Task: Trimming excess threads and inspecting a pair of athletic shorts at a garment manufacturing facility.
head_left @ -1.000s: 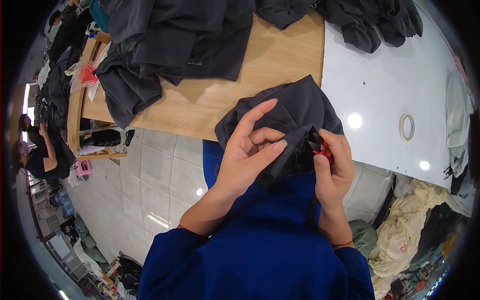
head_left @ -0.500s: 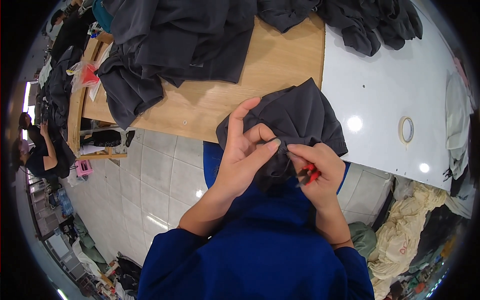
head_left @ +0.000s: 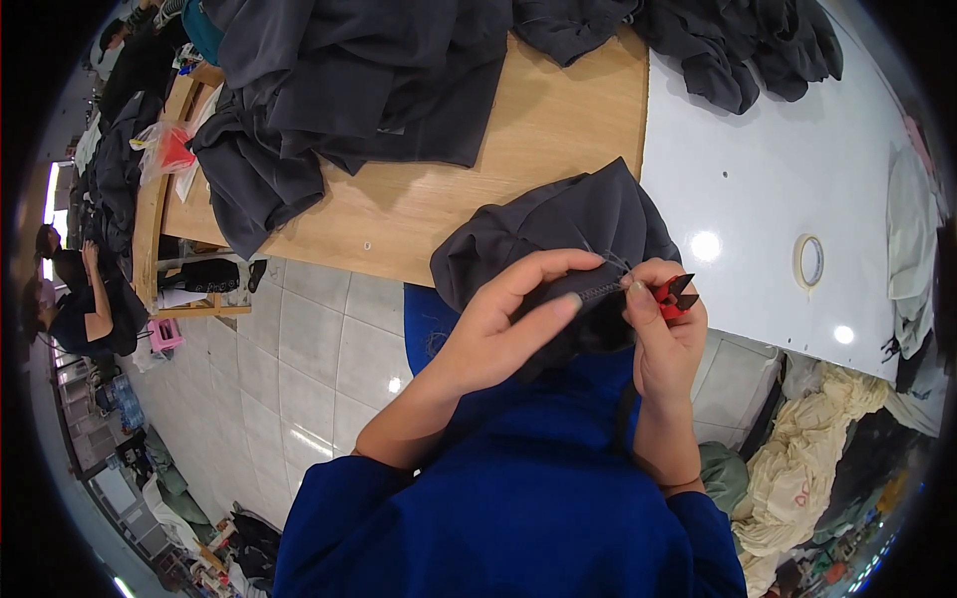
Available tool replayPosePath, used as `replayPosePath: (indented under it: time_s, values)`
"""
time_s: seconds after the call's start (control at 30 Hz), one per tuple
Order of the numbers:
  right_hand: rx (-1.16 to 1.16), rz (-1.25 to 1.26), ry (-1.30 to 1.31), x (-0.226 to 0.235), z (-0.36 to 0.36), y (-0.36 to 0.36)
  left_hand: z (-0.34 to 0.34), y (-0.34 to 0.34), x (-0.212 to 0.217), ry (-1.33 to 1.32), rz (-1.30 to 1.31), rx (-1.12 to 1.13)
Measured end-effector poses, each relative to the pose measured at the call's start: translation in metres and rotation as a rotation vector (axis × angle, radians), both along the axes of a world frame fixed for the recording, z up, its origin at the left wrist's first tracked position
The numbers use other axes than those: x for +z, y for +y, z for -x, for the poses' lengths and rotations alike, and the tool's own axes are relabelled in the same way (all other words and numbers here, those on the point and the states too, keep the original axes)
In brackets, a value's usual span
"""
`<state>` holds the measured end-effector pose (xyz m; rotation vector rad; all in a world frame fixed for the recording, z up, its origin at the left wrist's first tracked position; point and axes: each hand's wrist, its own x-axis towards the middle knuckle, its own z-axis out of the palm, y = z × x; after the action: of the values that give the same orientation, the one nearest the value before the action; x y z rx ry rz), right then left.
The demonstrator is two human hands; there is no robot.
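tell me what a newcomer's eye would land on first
The red snips in the right hand, just right of centre, would probably strike first. Beside it, the left hand touches dark grey cloth lying partly on the wooden table. A pale tape roll stands out on the white table at right.

The view came from the wearer's own head, through the left of two fisheye cameras worn side by side, and faced steeply down and forward, with the blue clothing (head_left: 498, 498) at 6 o'clock, the wooden tabletop (head_left: 568, 120) toward 12 and the white tabletop (head_left: 768, 219) toward 2. It looked from near enough that the left grip (head_left: 503, 321) sat almost at the centre and the right grip (head_left: 665, 324) just past 3, while its wide, edge-bending sweep reached tiled floor (head_left: 299, 364) at 8 and a distant co-worker (head_left: 75, 314) at 9.
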<state>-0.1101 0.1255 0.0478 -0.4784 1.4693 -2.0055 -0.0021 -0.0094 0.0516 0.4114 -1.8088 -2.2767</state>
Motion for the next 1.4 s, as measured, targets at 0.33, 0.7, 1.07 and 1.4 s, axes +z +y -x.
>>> replayPosePath:
  time_s: [0.33, 0.7, 1.07, 1.4]
  values:
    - [0.066, -0.170, 0.136, 0.006, 0.013, -0.011, 0.011, -0.004, -0.020, 0.129, 0.430, 0.180]
    - [0.109, -0.265, 0.114, 0.006, 0.009, 0.028, 0.003, 0.002, -0.016, -0.041, 0.190, 0.273]
    - [0.046, -0.265, 0.278, 0.006, -0.008, 0.024, 0.007, 0.014, -0.017, 0.101, 0.665, 0.378]
    - [-0.004, -0.261, 0.334, 0.002, -0.009, 0.021, 0.013, 0.015, -0.011, 0.228, 0.901, 0.402]
